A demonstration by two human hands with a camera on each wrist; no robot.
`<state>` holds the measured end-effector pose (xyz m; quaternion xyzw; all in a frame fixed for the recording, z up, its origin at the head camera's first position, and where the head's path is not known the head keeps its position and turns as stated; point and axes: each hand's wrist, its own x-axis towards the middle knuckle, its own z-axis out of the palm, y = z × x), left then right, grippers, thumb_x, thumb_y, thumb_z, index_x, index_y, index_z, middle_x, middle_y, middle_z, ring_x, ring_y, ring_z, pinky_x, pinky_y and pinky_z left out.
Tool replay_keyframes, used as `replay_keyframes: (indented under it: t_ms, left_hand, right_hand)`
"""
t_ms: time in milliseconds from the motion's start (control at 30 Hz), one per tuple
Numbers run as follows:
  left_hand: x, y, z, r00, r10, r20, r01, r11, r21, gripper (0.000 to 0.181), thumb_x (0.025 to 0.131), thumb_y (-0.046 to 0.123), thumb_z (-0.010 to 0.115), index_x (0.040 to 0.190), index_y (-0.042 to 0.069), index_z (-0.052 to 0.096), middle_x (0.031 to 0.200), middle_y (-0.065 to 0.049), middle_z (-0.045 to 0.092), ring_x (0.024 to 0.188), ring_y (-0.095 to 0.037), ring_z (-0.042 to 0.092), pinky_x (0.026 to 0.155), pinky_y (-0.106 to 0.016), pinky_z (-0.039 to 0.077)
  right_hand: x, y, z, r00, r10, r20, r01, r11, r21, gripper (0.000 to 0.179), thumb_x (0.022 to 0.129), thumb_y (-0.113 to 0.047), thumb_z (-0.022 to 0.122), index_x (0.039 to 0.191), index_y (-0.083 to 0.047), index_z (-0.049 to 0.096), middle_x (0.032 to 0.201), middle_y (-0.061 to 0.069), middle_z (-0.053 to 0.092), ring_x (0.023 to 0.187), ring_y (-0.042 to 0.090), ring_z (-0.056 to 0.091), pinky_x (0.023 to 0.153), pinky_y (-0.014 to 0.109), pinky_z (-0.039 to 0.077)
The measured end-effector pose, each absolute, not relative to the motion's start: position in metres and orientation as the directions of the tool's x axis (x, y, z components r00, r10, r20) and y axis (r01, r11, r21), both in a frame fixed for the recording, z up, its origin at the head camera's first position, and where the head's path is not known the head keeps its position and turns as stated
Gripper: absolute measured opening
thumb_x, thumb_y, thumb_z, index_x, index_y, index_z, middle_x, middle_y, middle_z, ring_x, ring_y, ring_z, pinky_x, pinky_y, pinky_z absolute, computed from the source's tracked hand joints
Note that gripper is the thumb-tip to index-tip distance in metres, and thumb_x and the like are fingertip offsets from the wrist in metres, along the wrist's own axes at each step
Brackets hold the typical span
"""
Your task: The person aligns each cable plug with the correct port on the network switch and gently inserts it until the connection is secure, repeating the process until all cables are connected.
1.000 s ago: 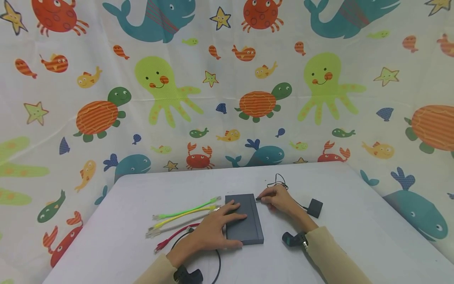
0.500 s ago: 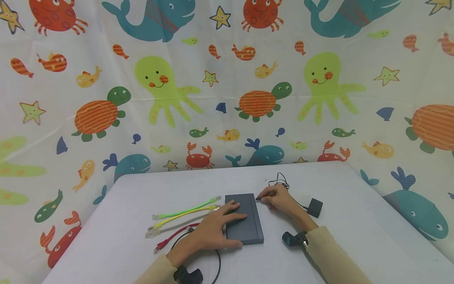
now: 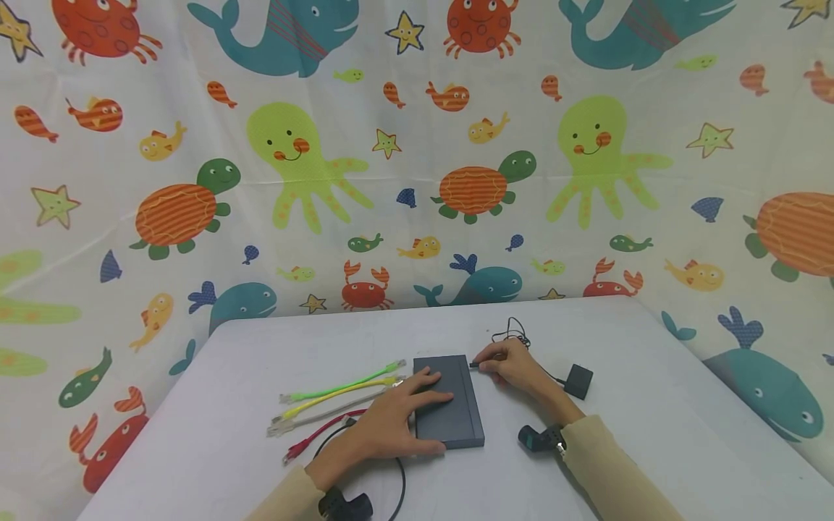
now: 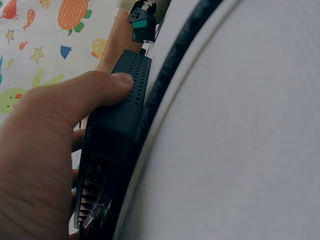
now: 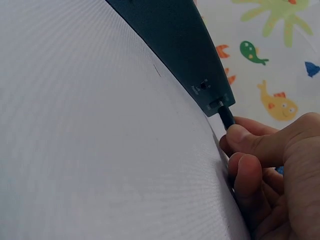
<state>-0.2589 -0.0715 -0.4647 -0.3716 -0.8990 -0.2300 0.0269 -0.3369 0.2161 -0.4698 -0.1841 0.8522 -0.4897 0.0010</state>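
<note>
A dark grey network switch lies on the table. My left hand rests across it with fingers spread on top, and in the left wrist view its thumb presses the vented side. Ports line the side nearest that hand. At the switch's far right corner, my right hand pinches a slim black power plug between thumb and fingers. The plug's metal tip meets the socket in the right wrist view. Its thin cord is partly hidden under the right hand.
Green, yellow, grey and red network cables lie left of the switch. A black cable loops under the left forearm. The black power adapter sits right of the right hand, with coiled cord behind.
</note>
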Motion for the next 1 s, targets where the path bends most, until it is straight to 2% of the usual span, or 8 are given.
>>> replay_keyframes:
  t_ms: [200,400,567,667,767,867,1000]
  left_hand:
    - [-0.26,-0.072,-0.466,-0.717,0.659,0.227,0.686,0.611,0.394,0.069,0.074,0.076,0.06,0.137,0.052,0.043,0.155,0.012,0.033,0.148,-0.019,0.025,0.106,-0.059,0.037]
    - [-0.26,-0.072,-0.466,-0.712,0.661,0.237,0.692,0.604,0.396,0.069,0.074,0.075,0.061,0.137,0.051,0.044,0.155,0.011,0.033,0.148,-0.02,0.025,0.107,-0.058,0.037]
    - [-0.26,-0.071,-0.466,-0.716,0.659,0.231,0.688,0.609,0.395,0.069,0.074,0.076,0.06,0.137,0.051,0.044,0.155,0.011,0.033,0.148,-0.02,0.025,0.107,-0.058,0.037]
    - [-0.26,-0.071,-0.465,-0.714,0.66,0.233,0.69,0.609,0.391,0.069,0.074,0.075,0.06,0.137,0.05,0.045,0.155,0.011,0.034,0.148,-0.02,0.025,0.107,-0.058,0.037]
    - [-0.26,-0.072,-0.464,-0.708,0.663,0.242,0.698,0.604,0.385,0.069,0.075,0.075,0.06,0.137,0.049,0.045,0.155,0.009,0.034,0.148,-0.02,0.026,0.106,-0.057,0.037]
    - [-0.26,-0.071,-0.465,-0.704,0.665,0.249,0.702,0.599,0.385,0.069,0.075,0.075,0.061,0.137,0.049,0.045,0.155,0.009,0.035,0.148,-0.021,0.026,0.106,-0.057,0.038]
    - [-0.26,-0.071,-0.465,-0.706,0.664,0.245,0.699,0.6,0.39,0.069,0.074,0.074,0.062,0.137,0.05,0.045,0.155,0.009,0.034,0.148,-0.021,0.025,0.107,-0.057,0.037]
  right_hand:
    - [-0.336,0.216,-0.469,-0.933,-0.313,0.18,-0.312,0.448,-0.838,0.011,0.084,-0.008,0.07,0.094,-0.006,0.075,0.078,0.011,0.067,0.049,0.009,0.051,0.046,0.022,0.042]
    - [-0.338,0.217,-0.471,-0.927,-0.327,0.186,-0.323,0.442,-0.836,0.012,0.084,-0.007,0.07,0.096,-0.004,0.075,0.082,0.016,0.068,0.048,0.009,0.05,0.046,0.022,0.042]
    - [-0.334,0.215,-0.464,-0.93,-0.331,0.16,-0.305,0.451,-0.839,0.014,0.086,-0.005,0.069,0.098,0.0,0.073,0.072,0.024,0.065,0.049,0.011,0.05,0.045,0.022,0.041]
    - [-0.325,0.213,-0.451,-0.927,-0.342,0.152,-0.301,0.44,-0.846,0.015,0.086,-0.003,0.067,0.098,0.003,0.073,0.073,0.026,0.064,0.049,0.012,0.051,0.046,0.022,0.043]
    - [-0.32,0.211,-0.443,-0.92,-0.353,0.168,-0.317,0.422,-0.849,0.014,0.086,-0.001,0.067,0.098,0.004,0.072,0.08,0.024,0.067,0.05,0.012,0.052,0.046,0.023,0.044]
    - [-0.327,0.213,-0.455,-0.923,-0.34,0.179,-0.322,0.43,-0.844,0.013,0.085,-0.003,0.069,0.096,0.0,0.074,0.084,0.017,0.069,0.049,0.011,0.052,0.046,0.022,0.044]
    - [-0.338,0.217,-0.47,-0.929,-0.323,0.177,-0.316,0.453,-0.834,0.011,0.085,-0.009,0.07,0.095,-0.007,0.075,0.073,0.01,0.067,0.048,0.01,0.051,0.045,0.022,0.043]
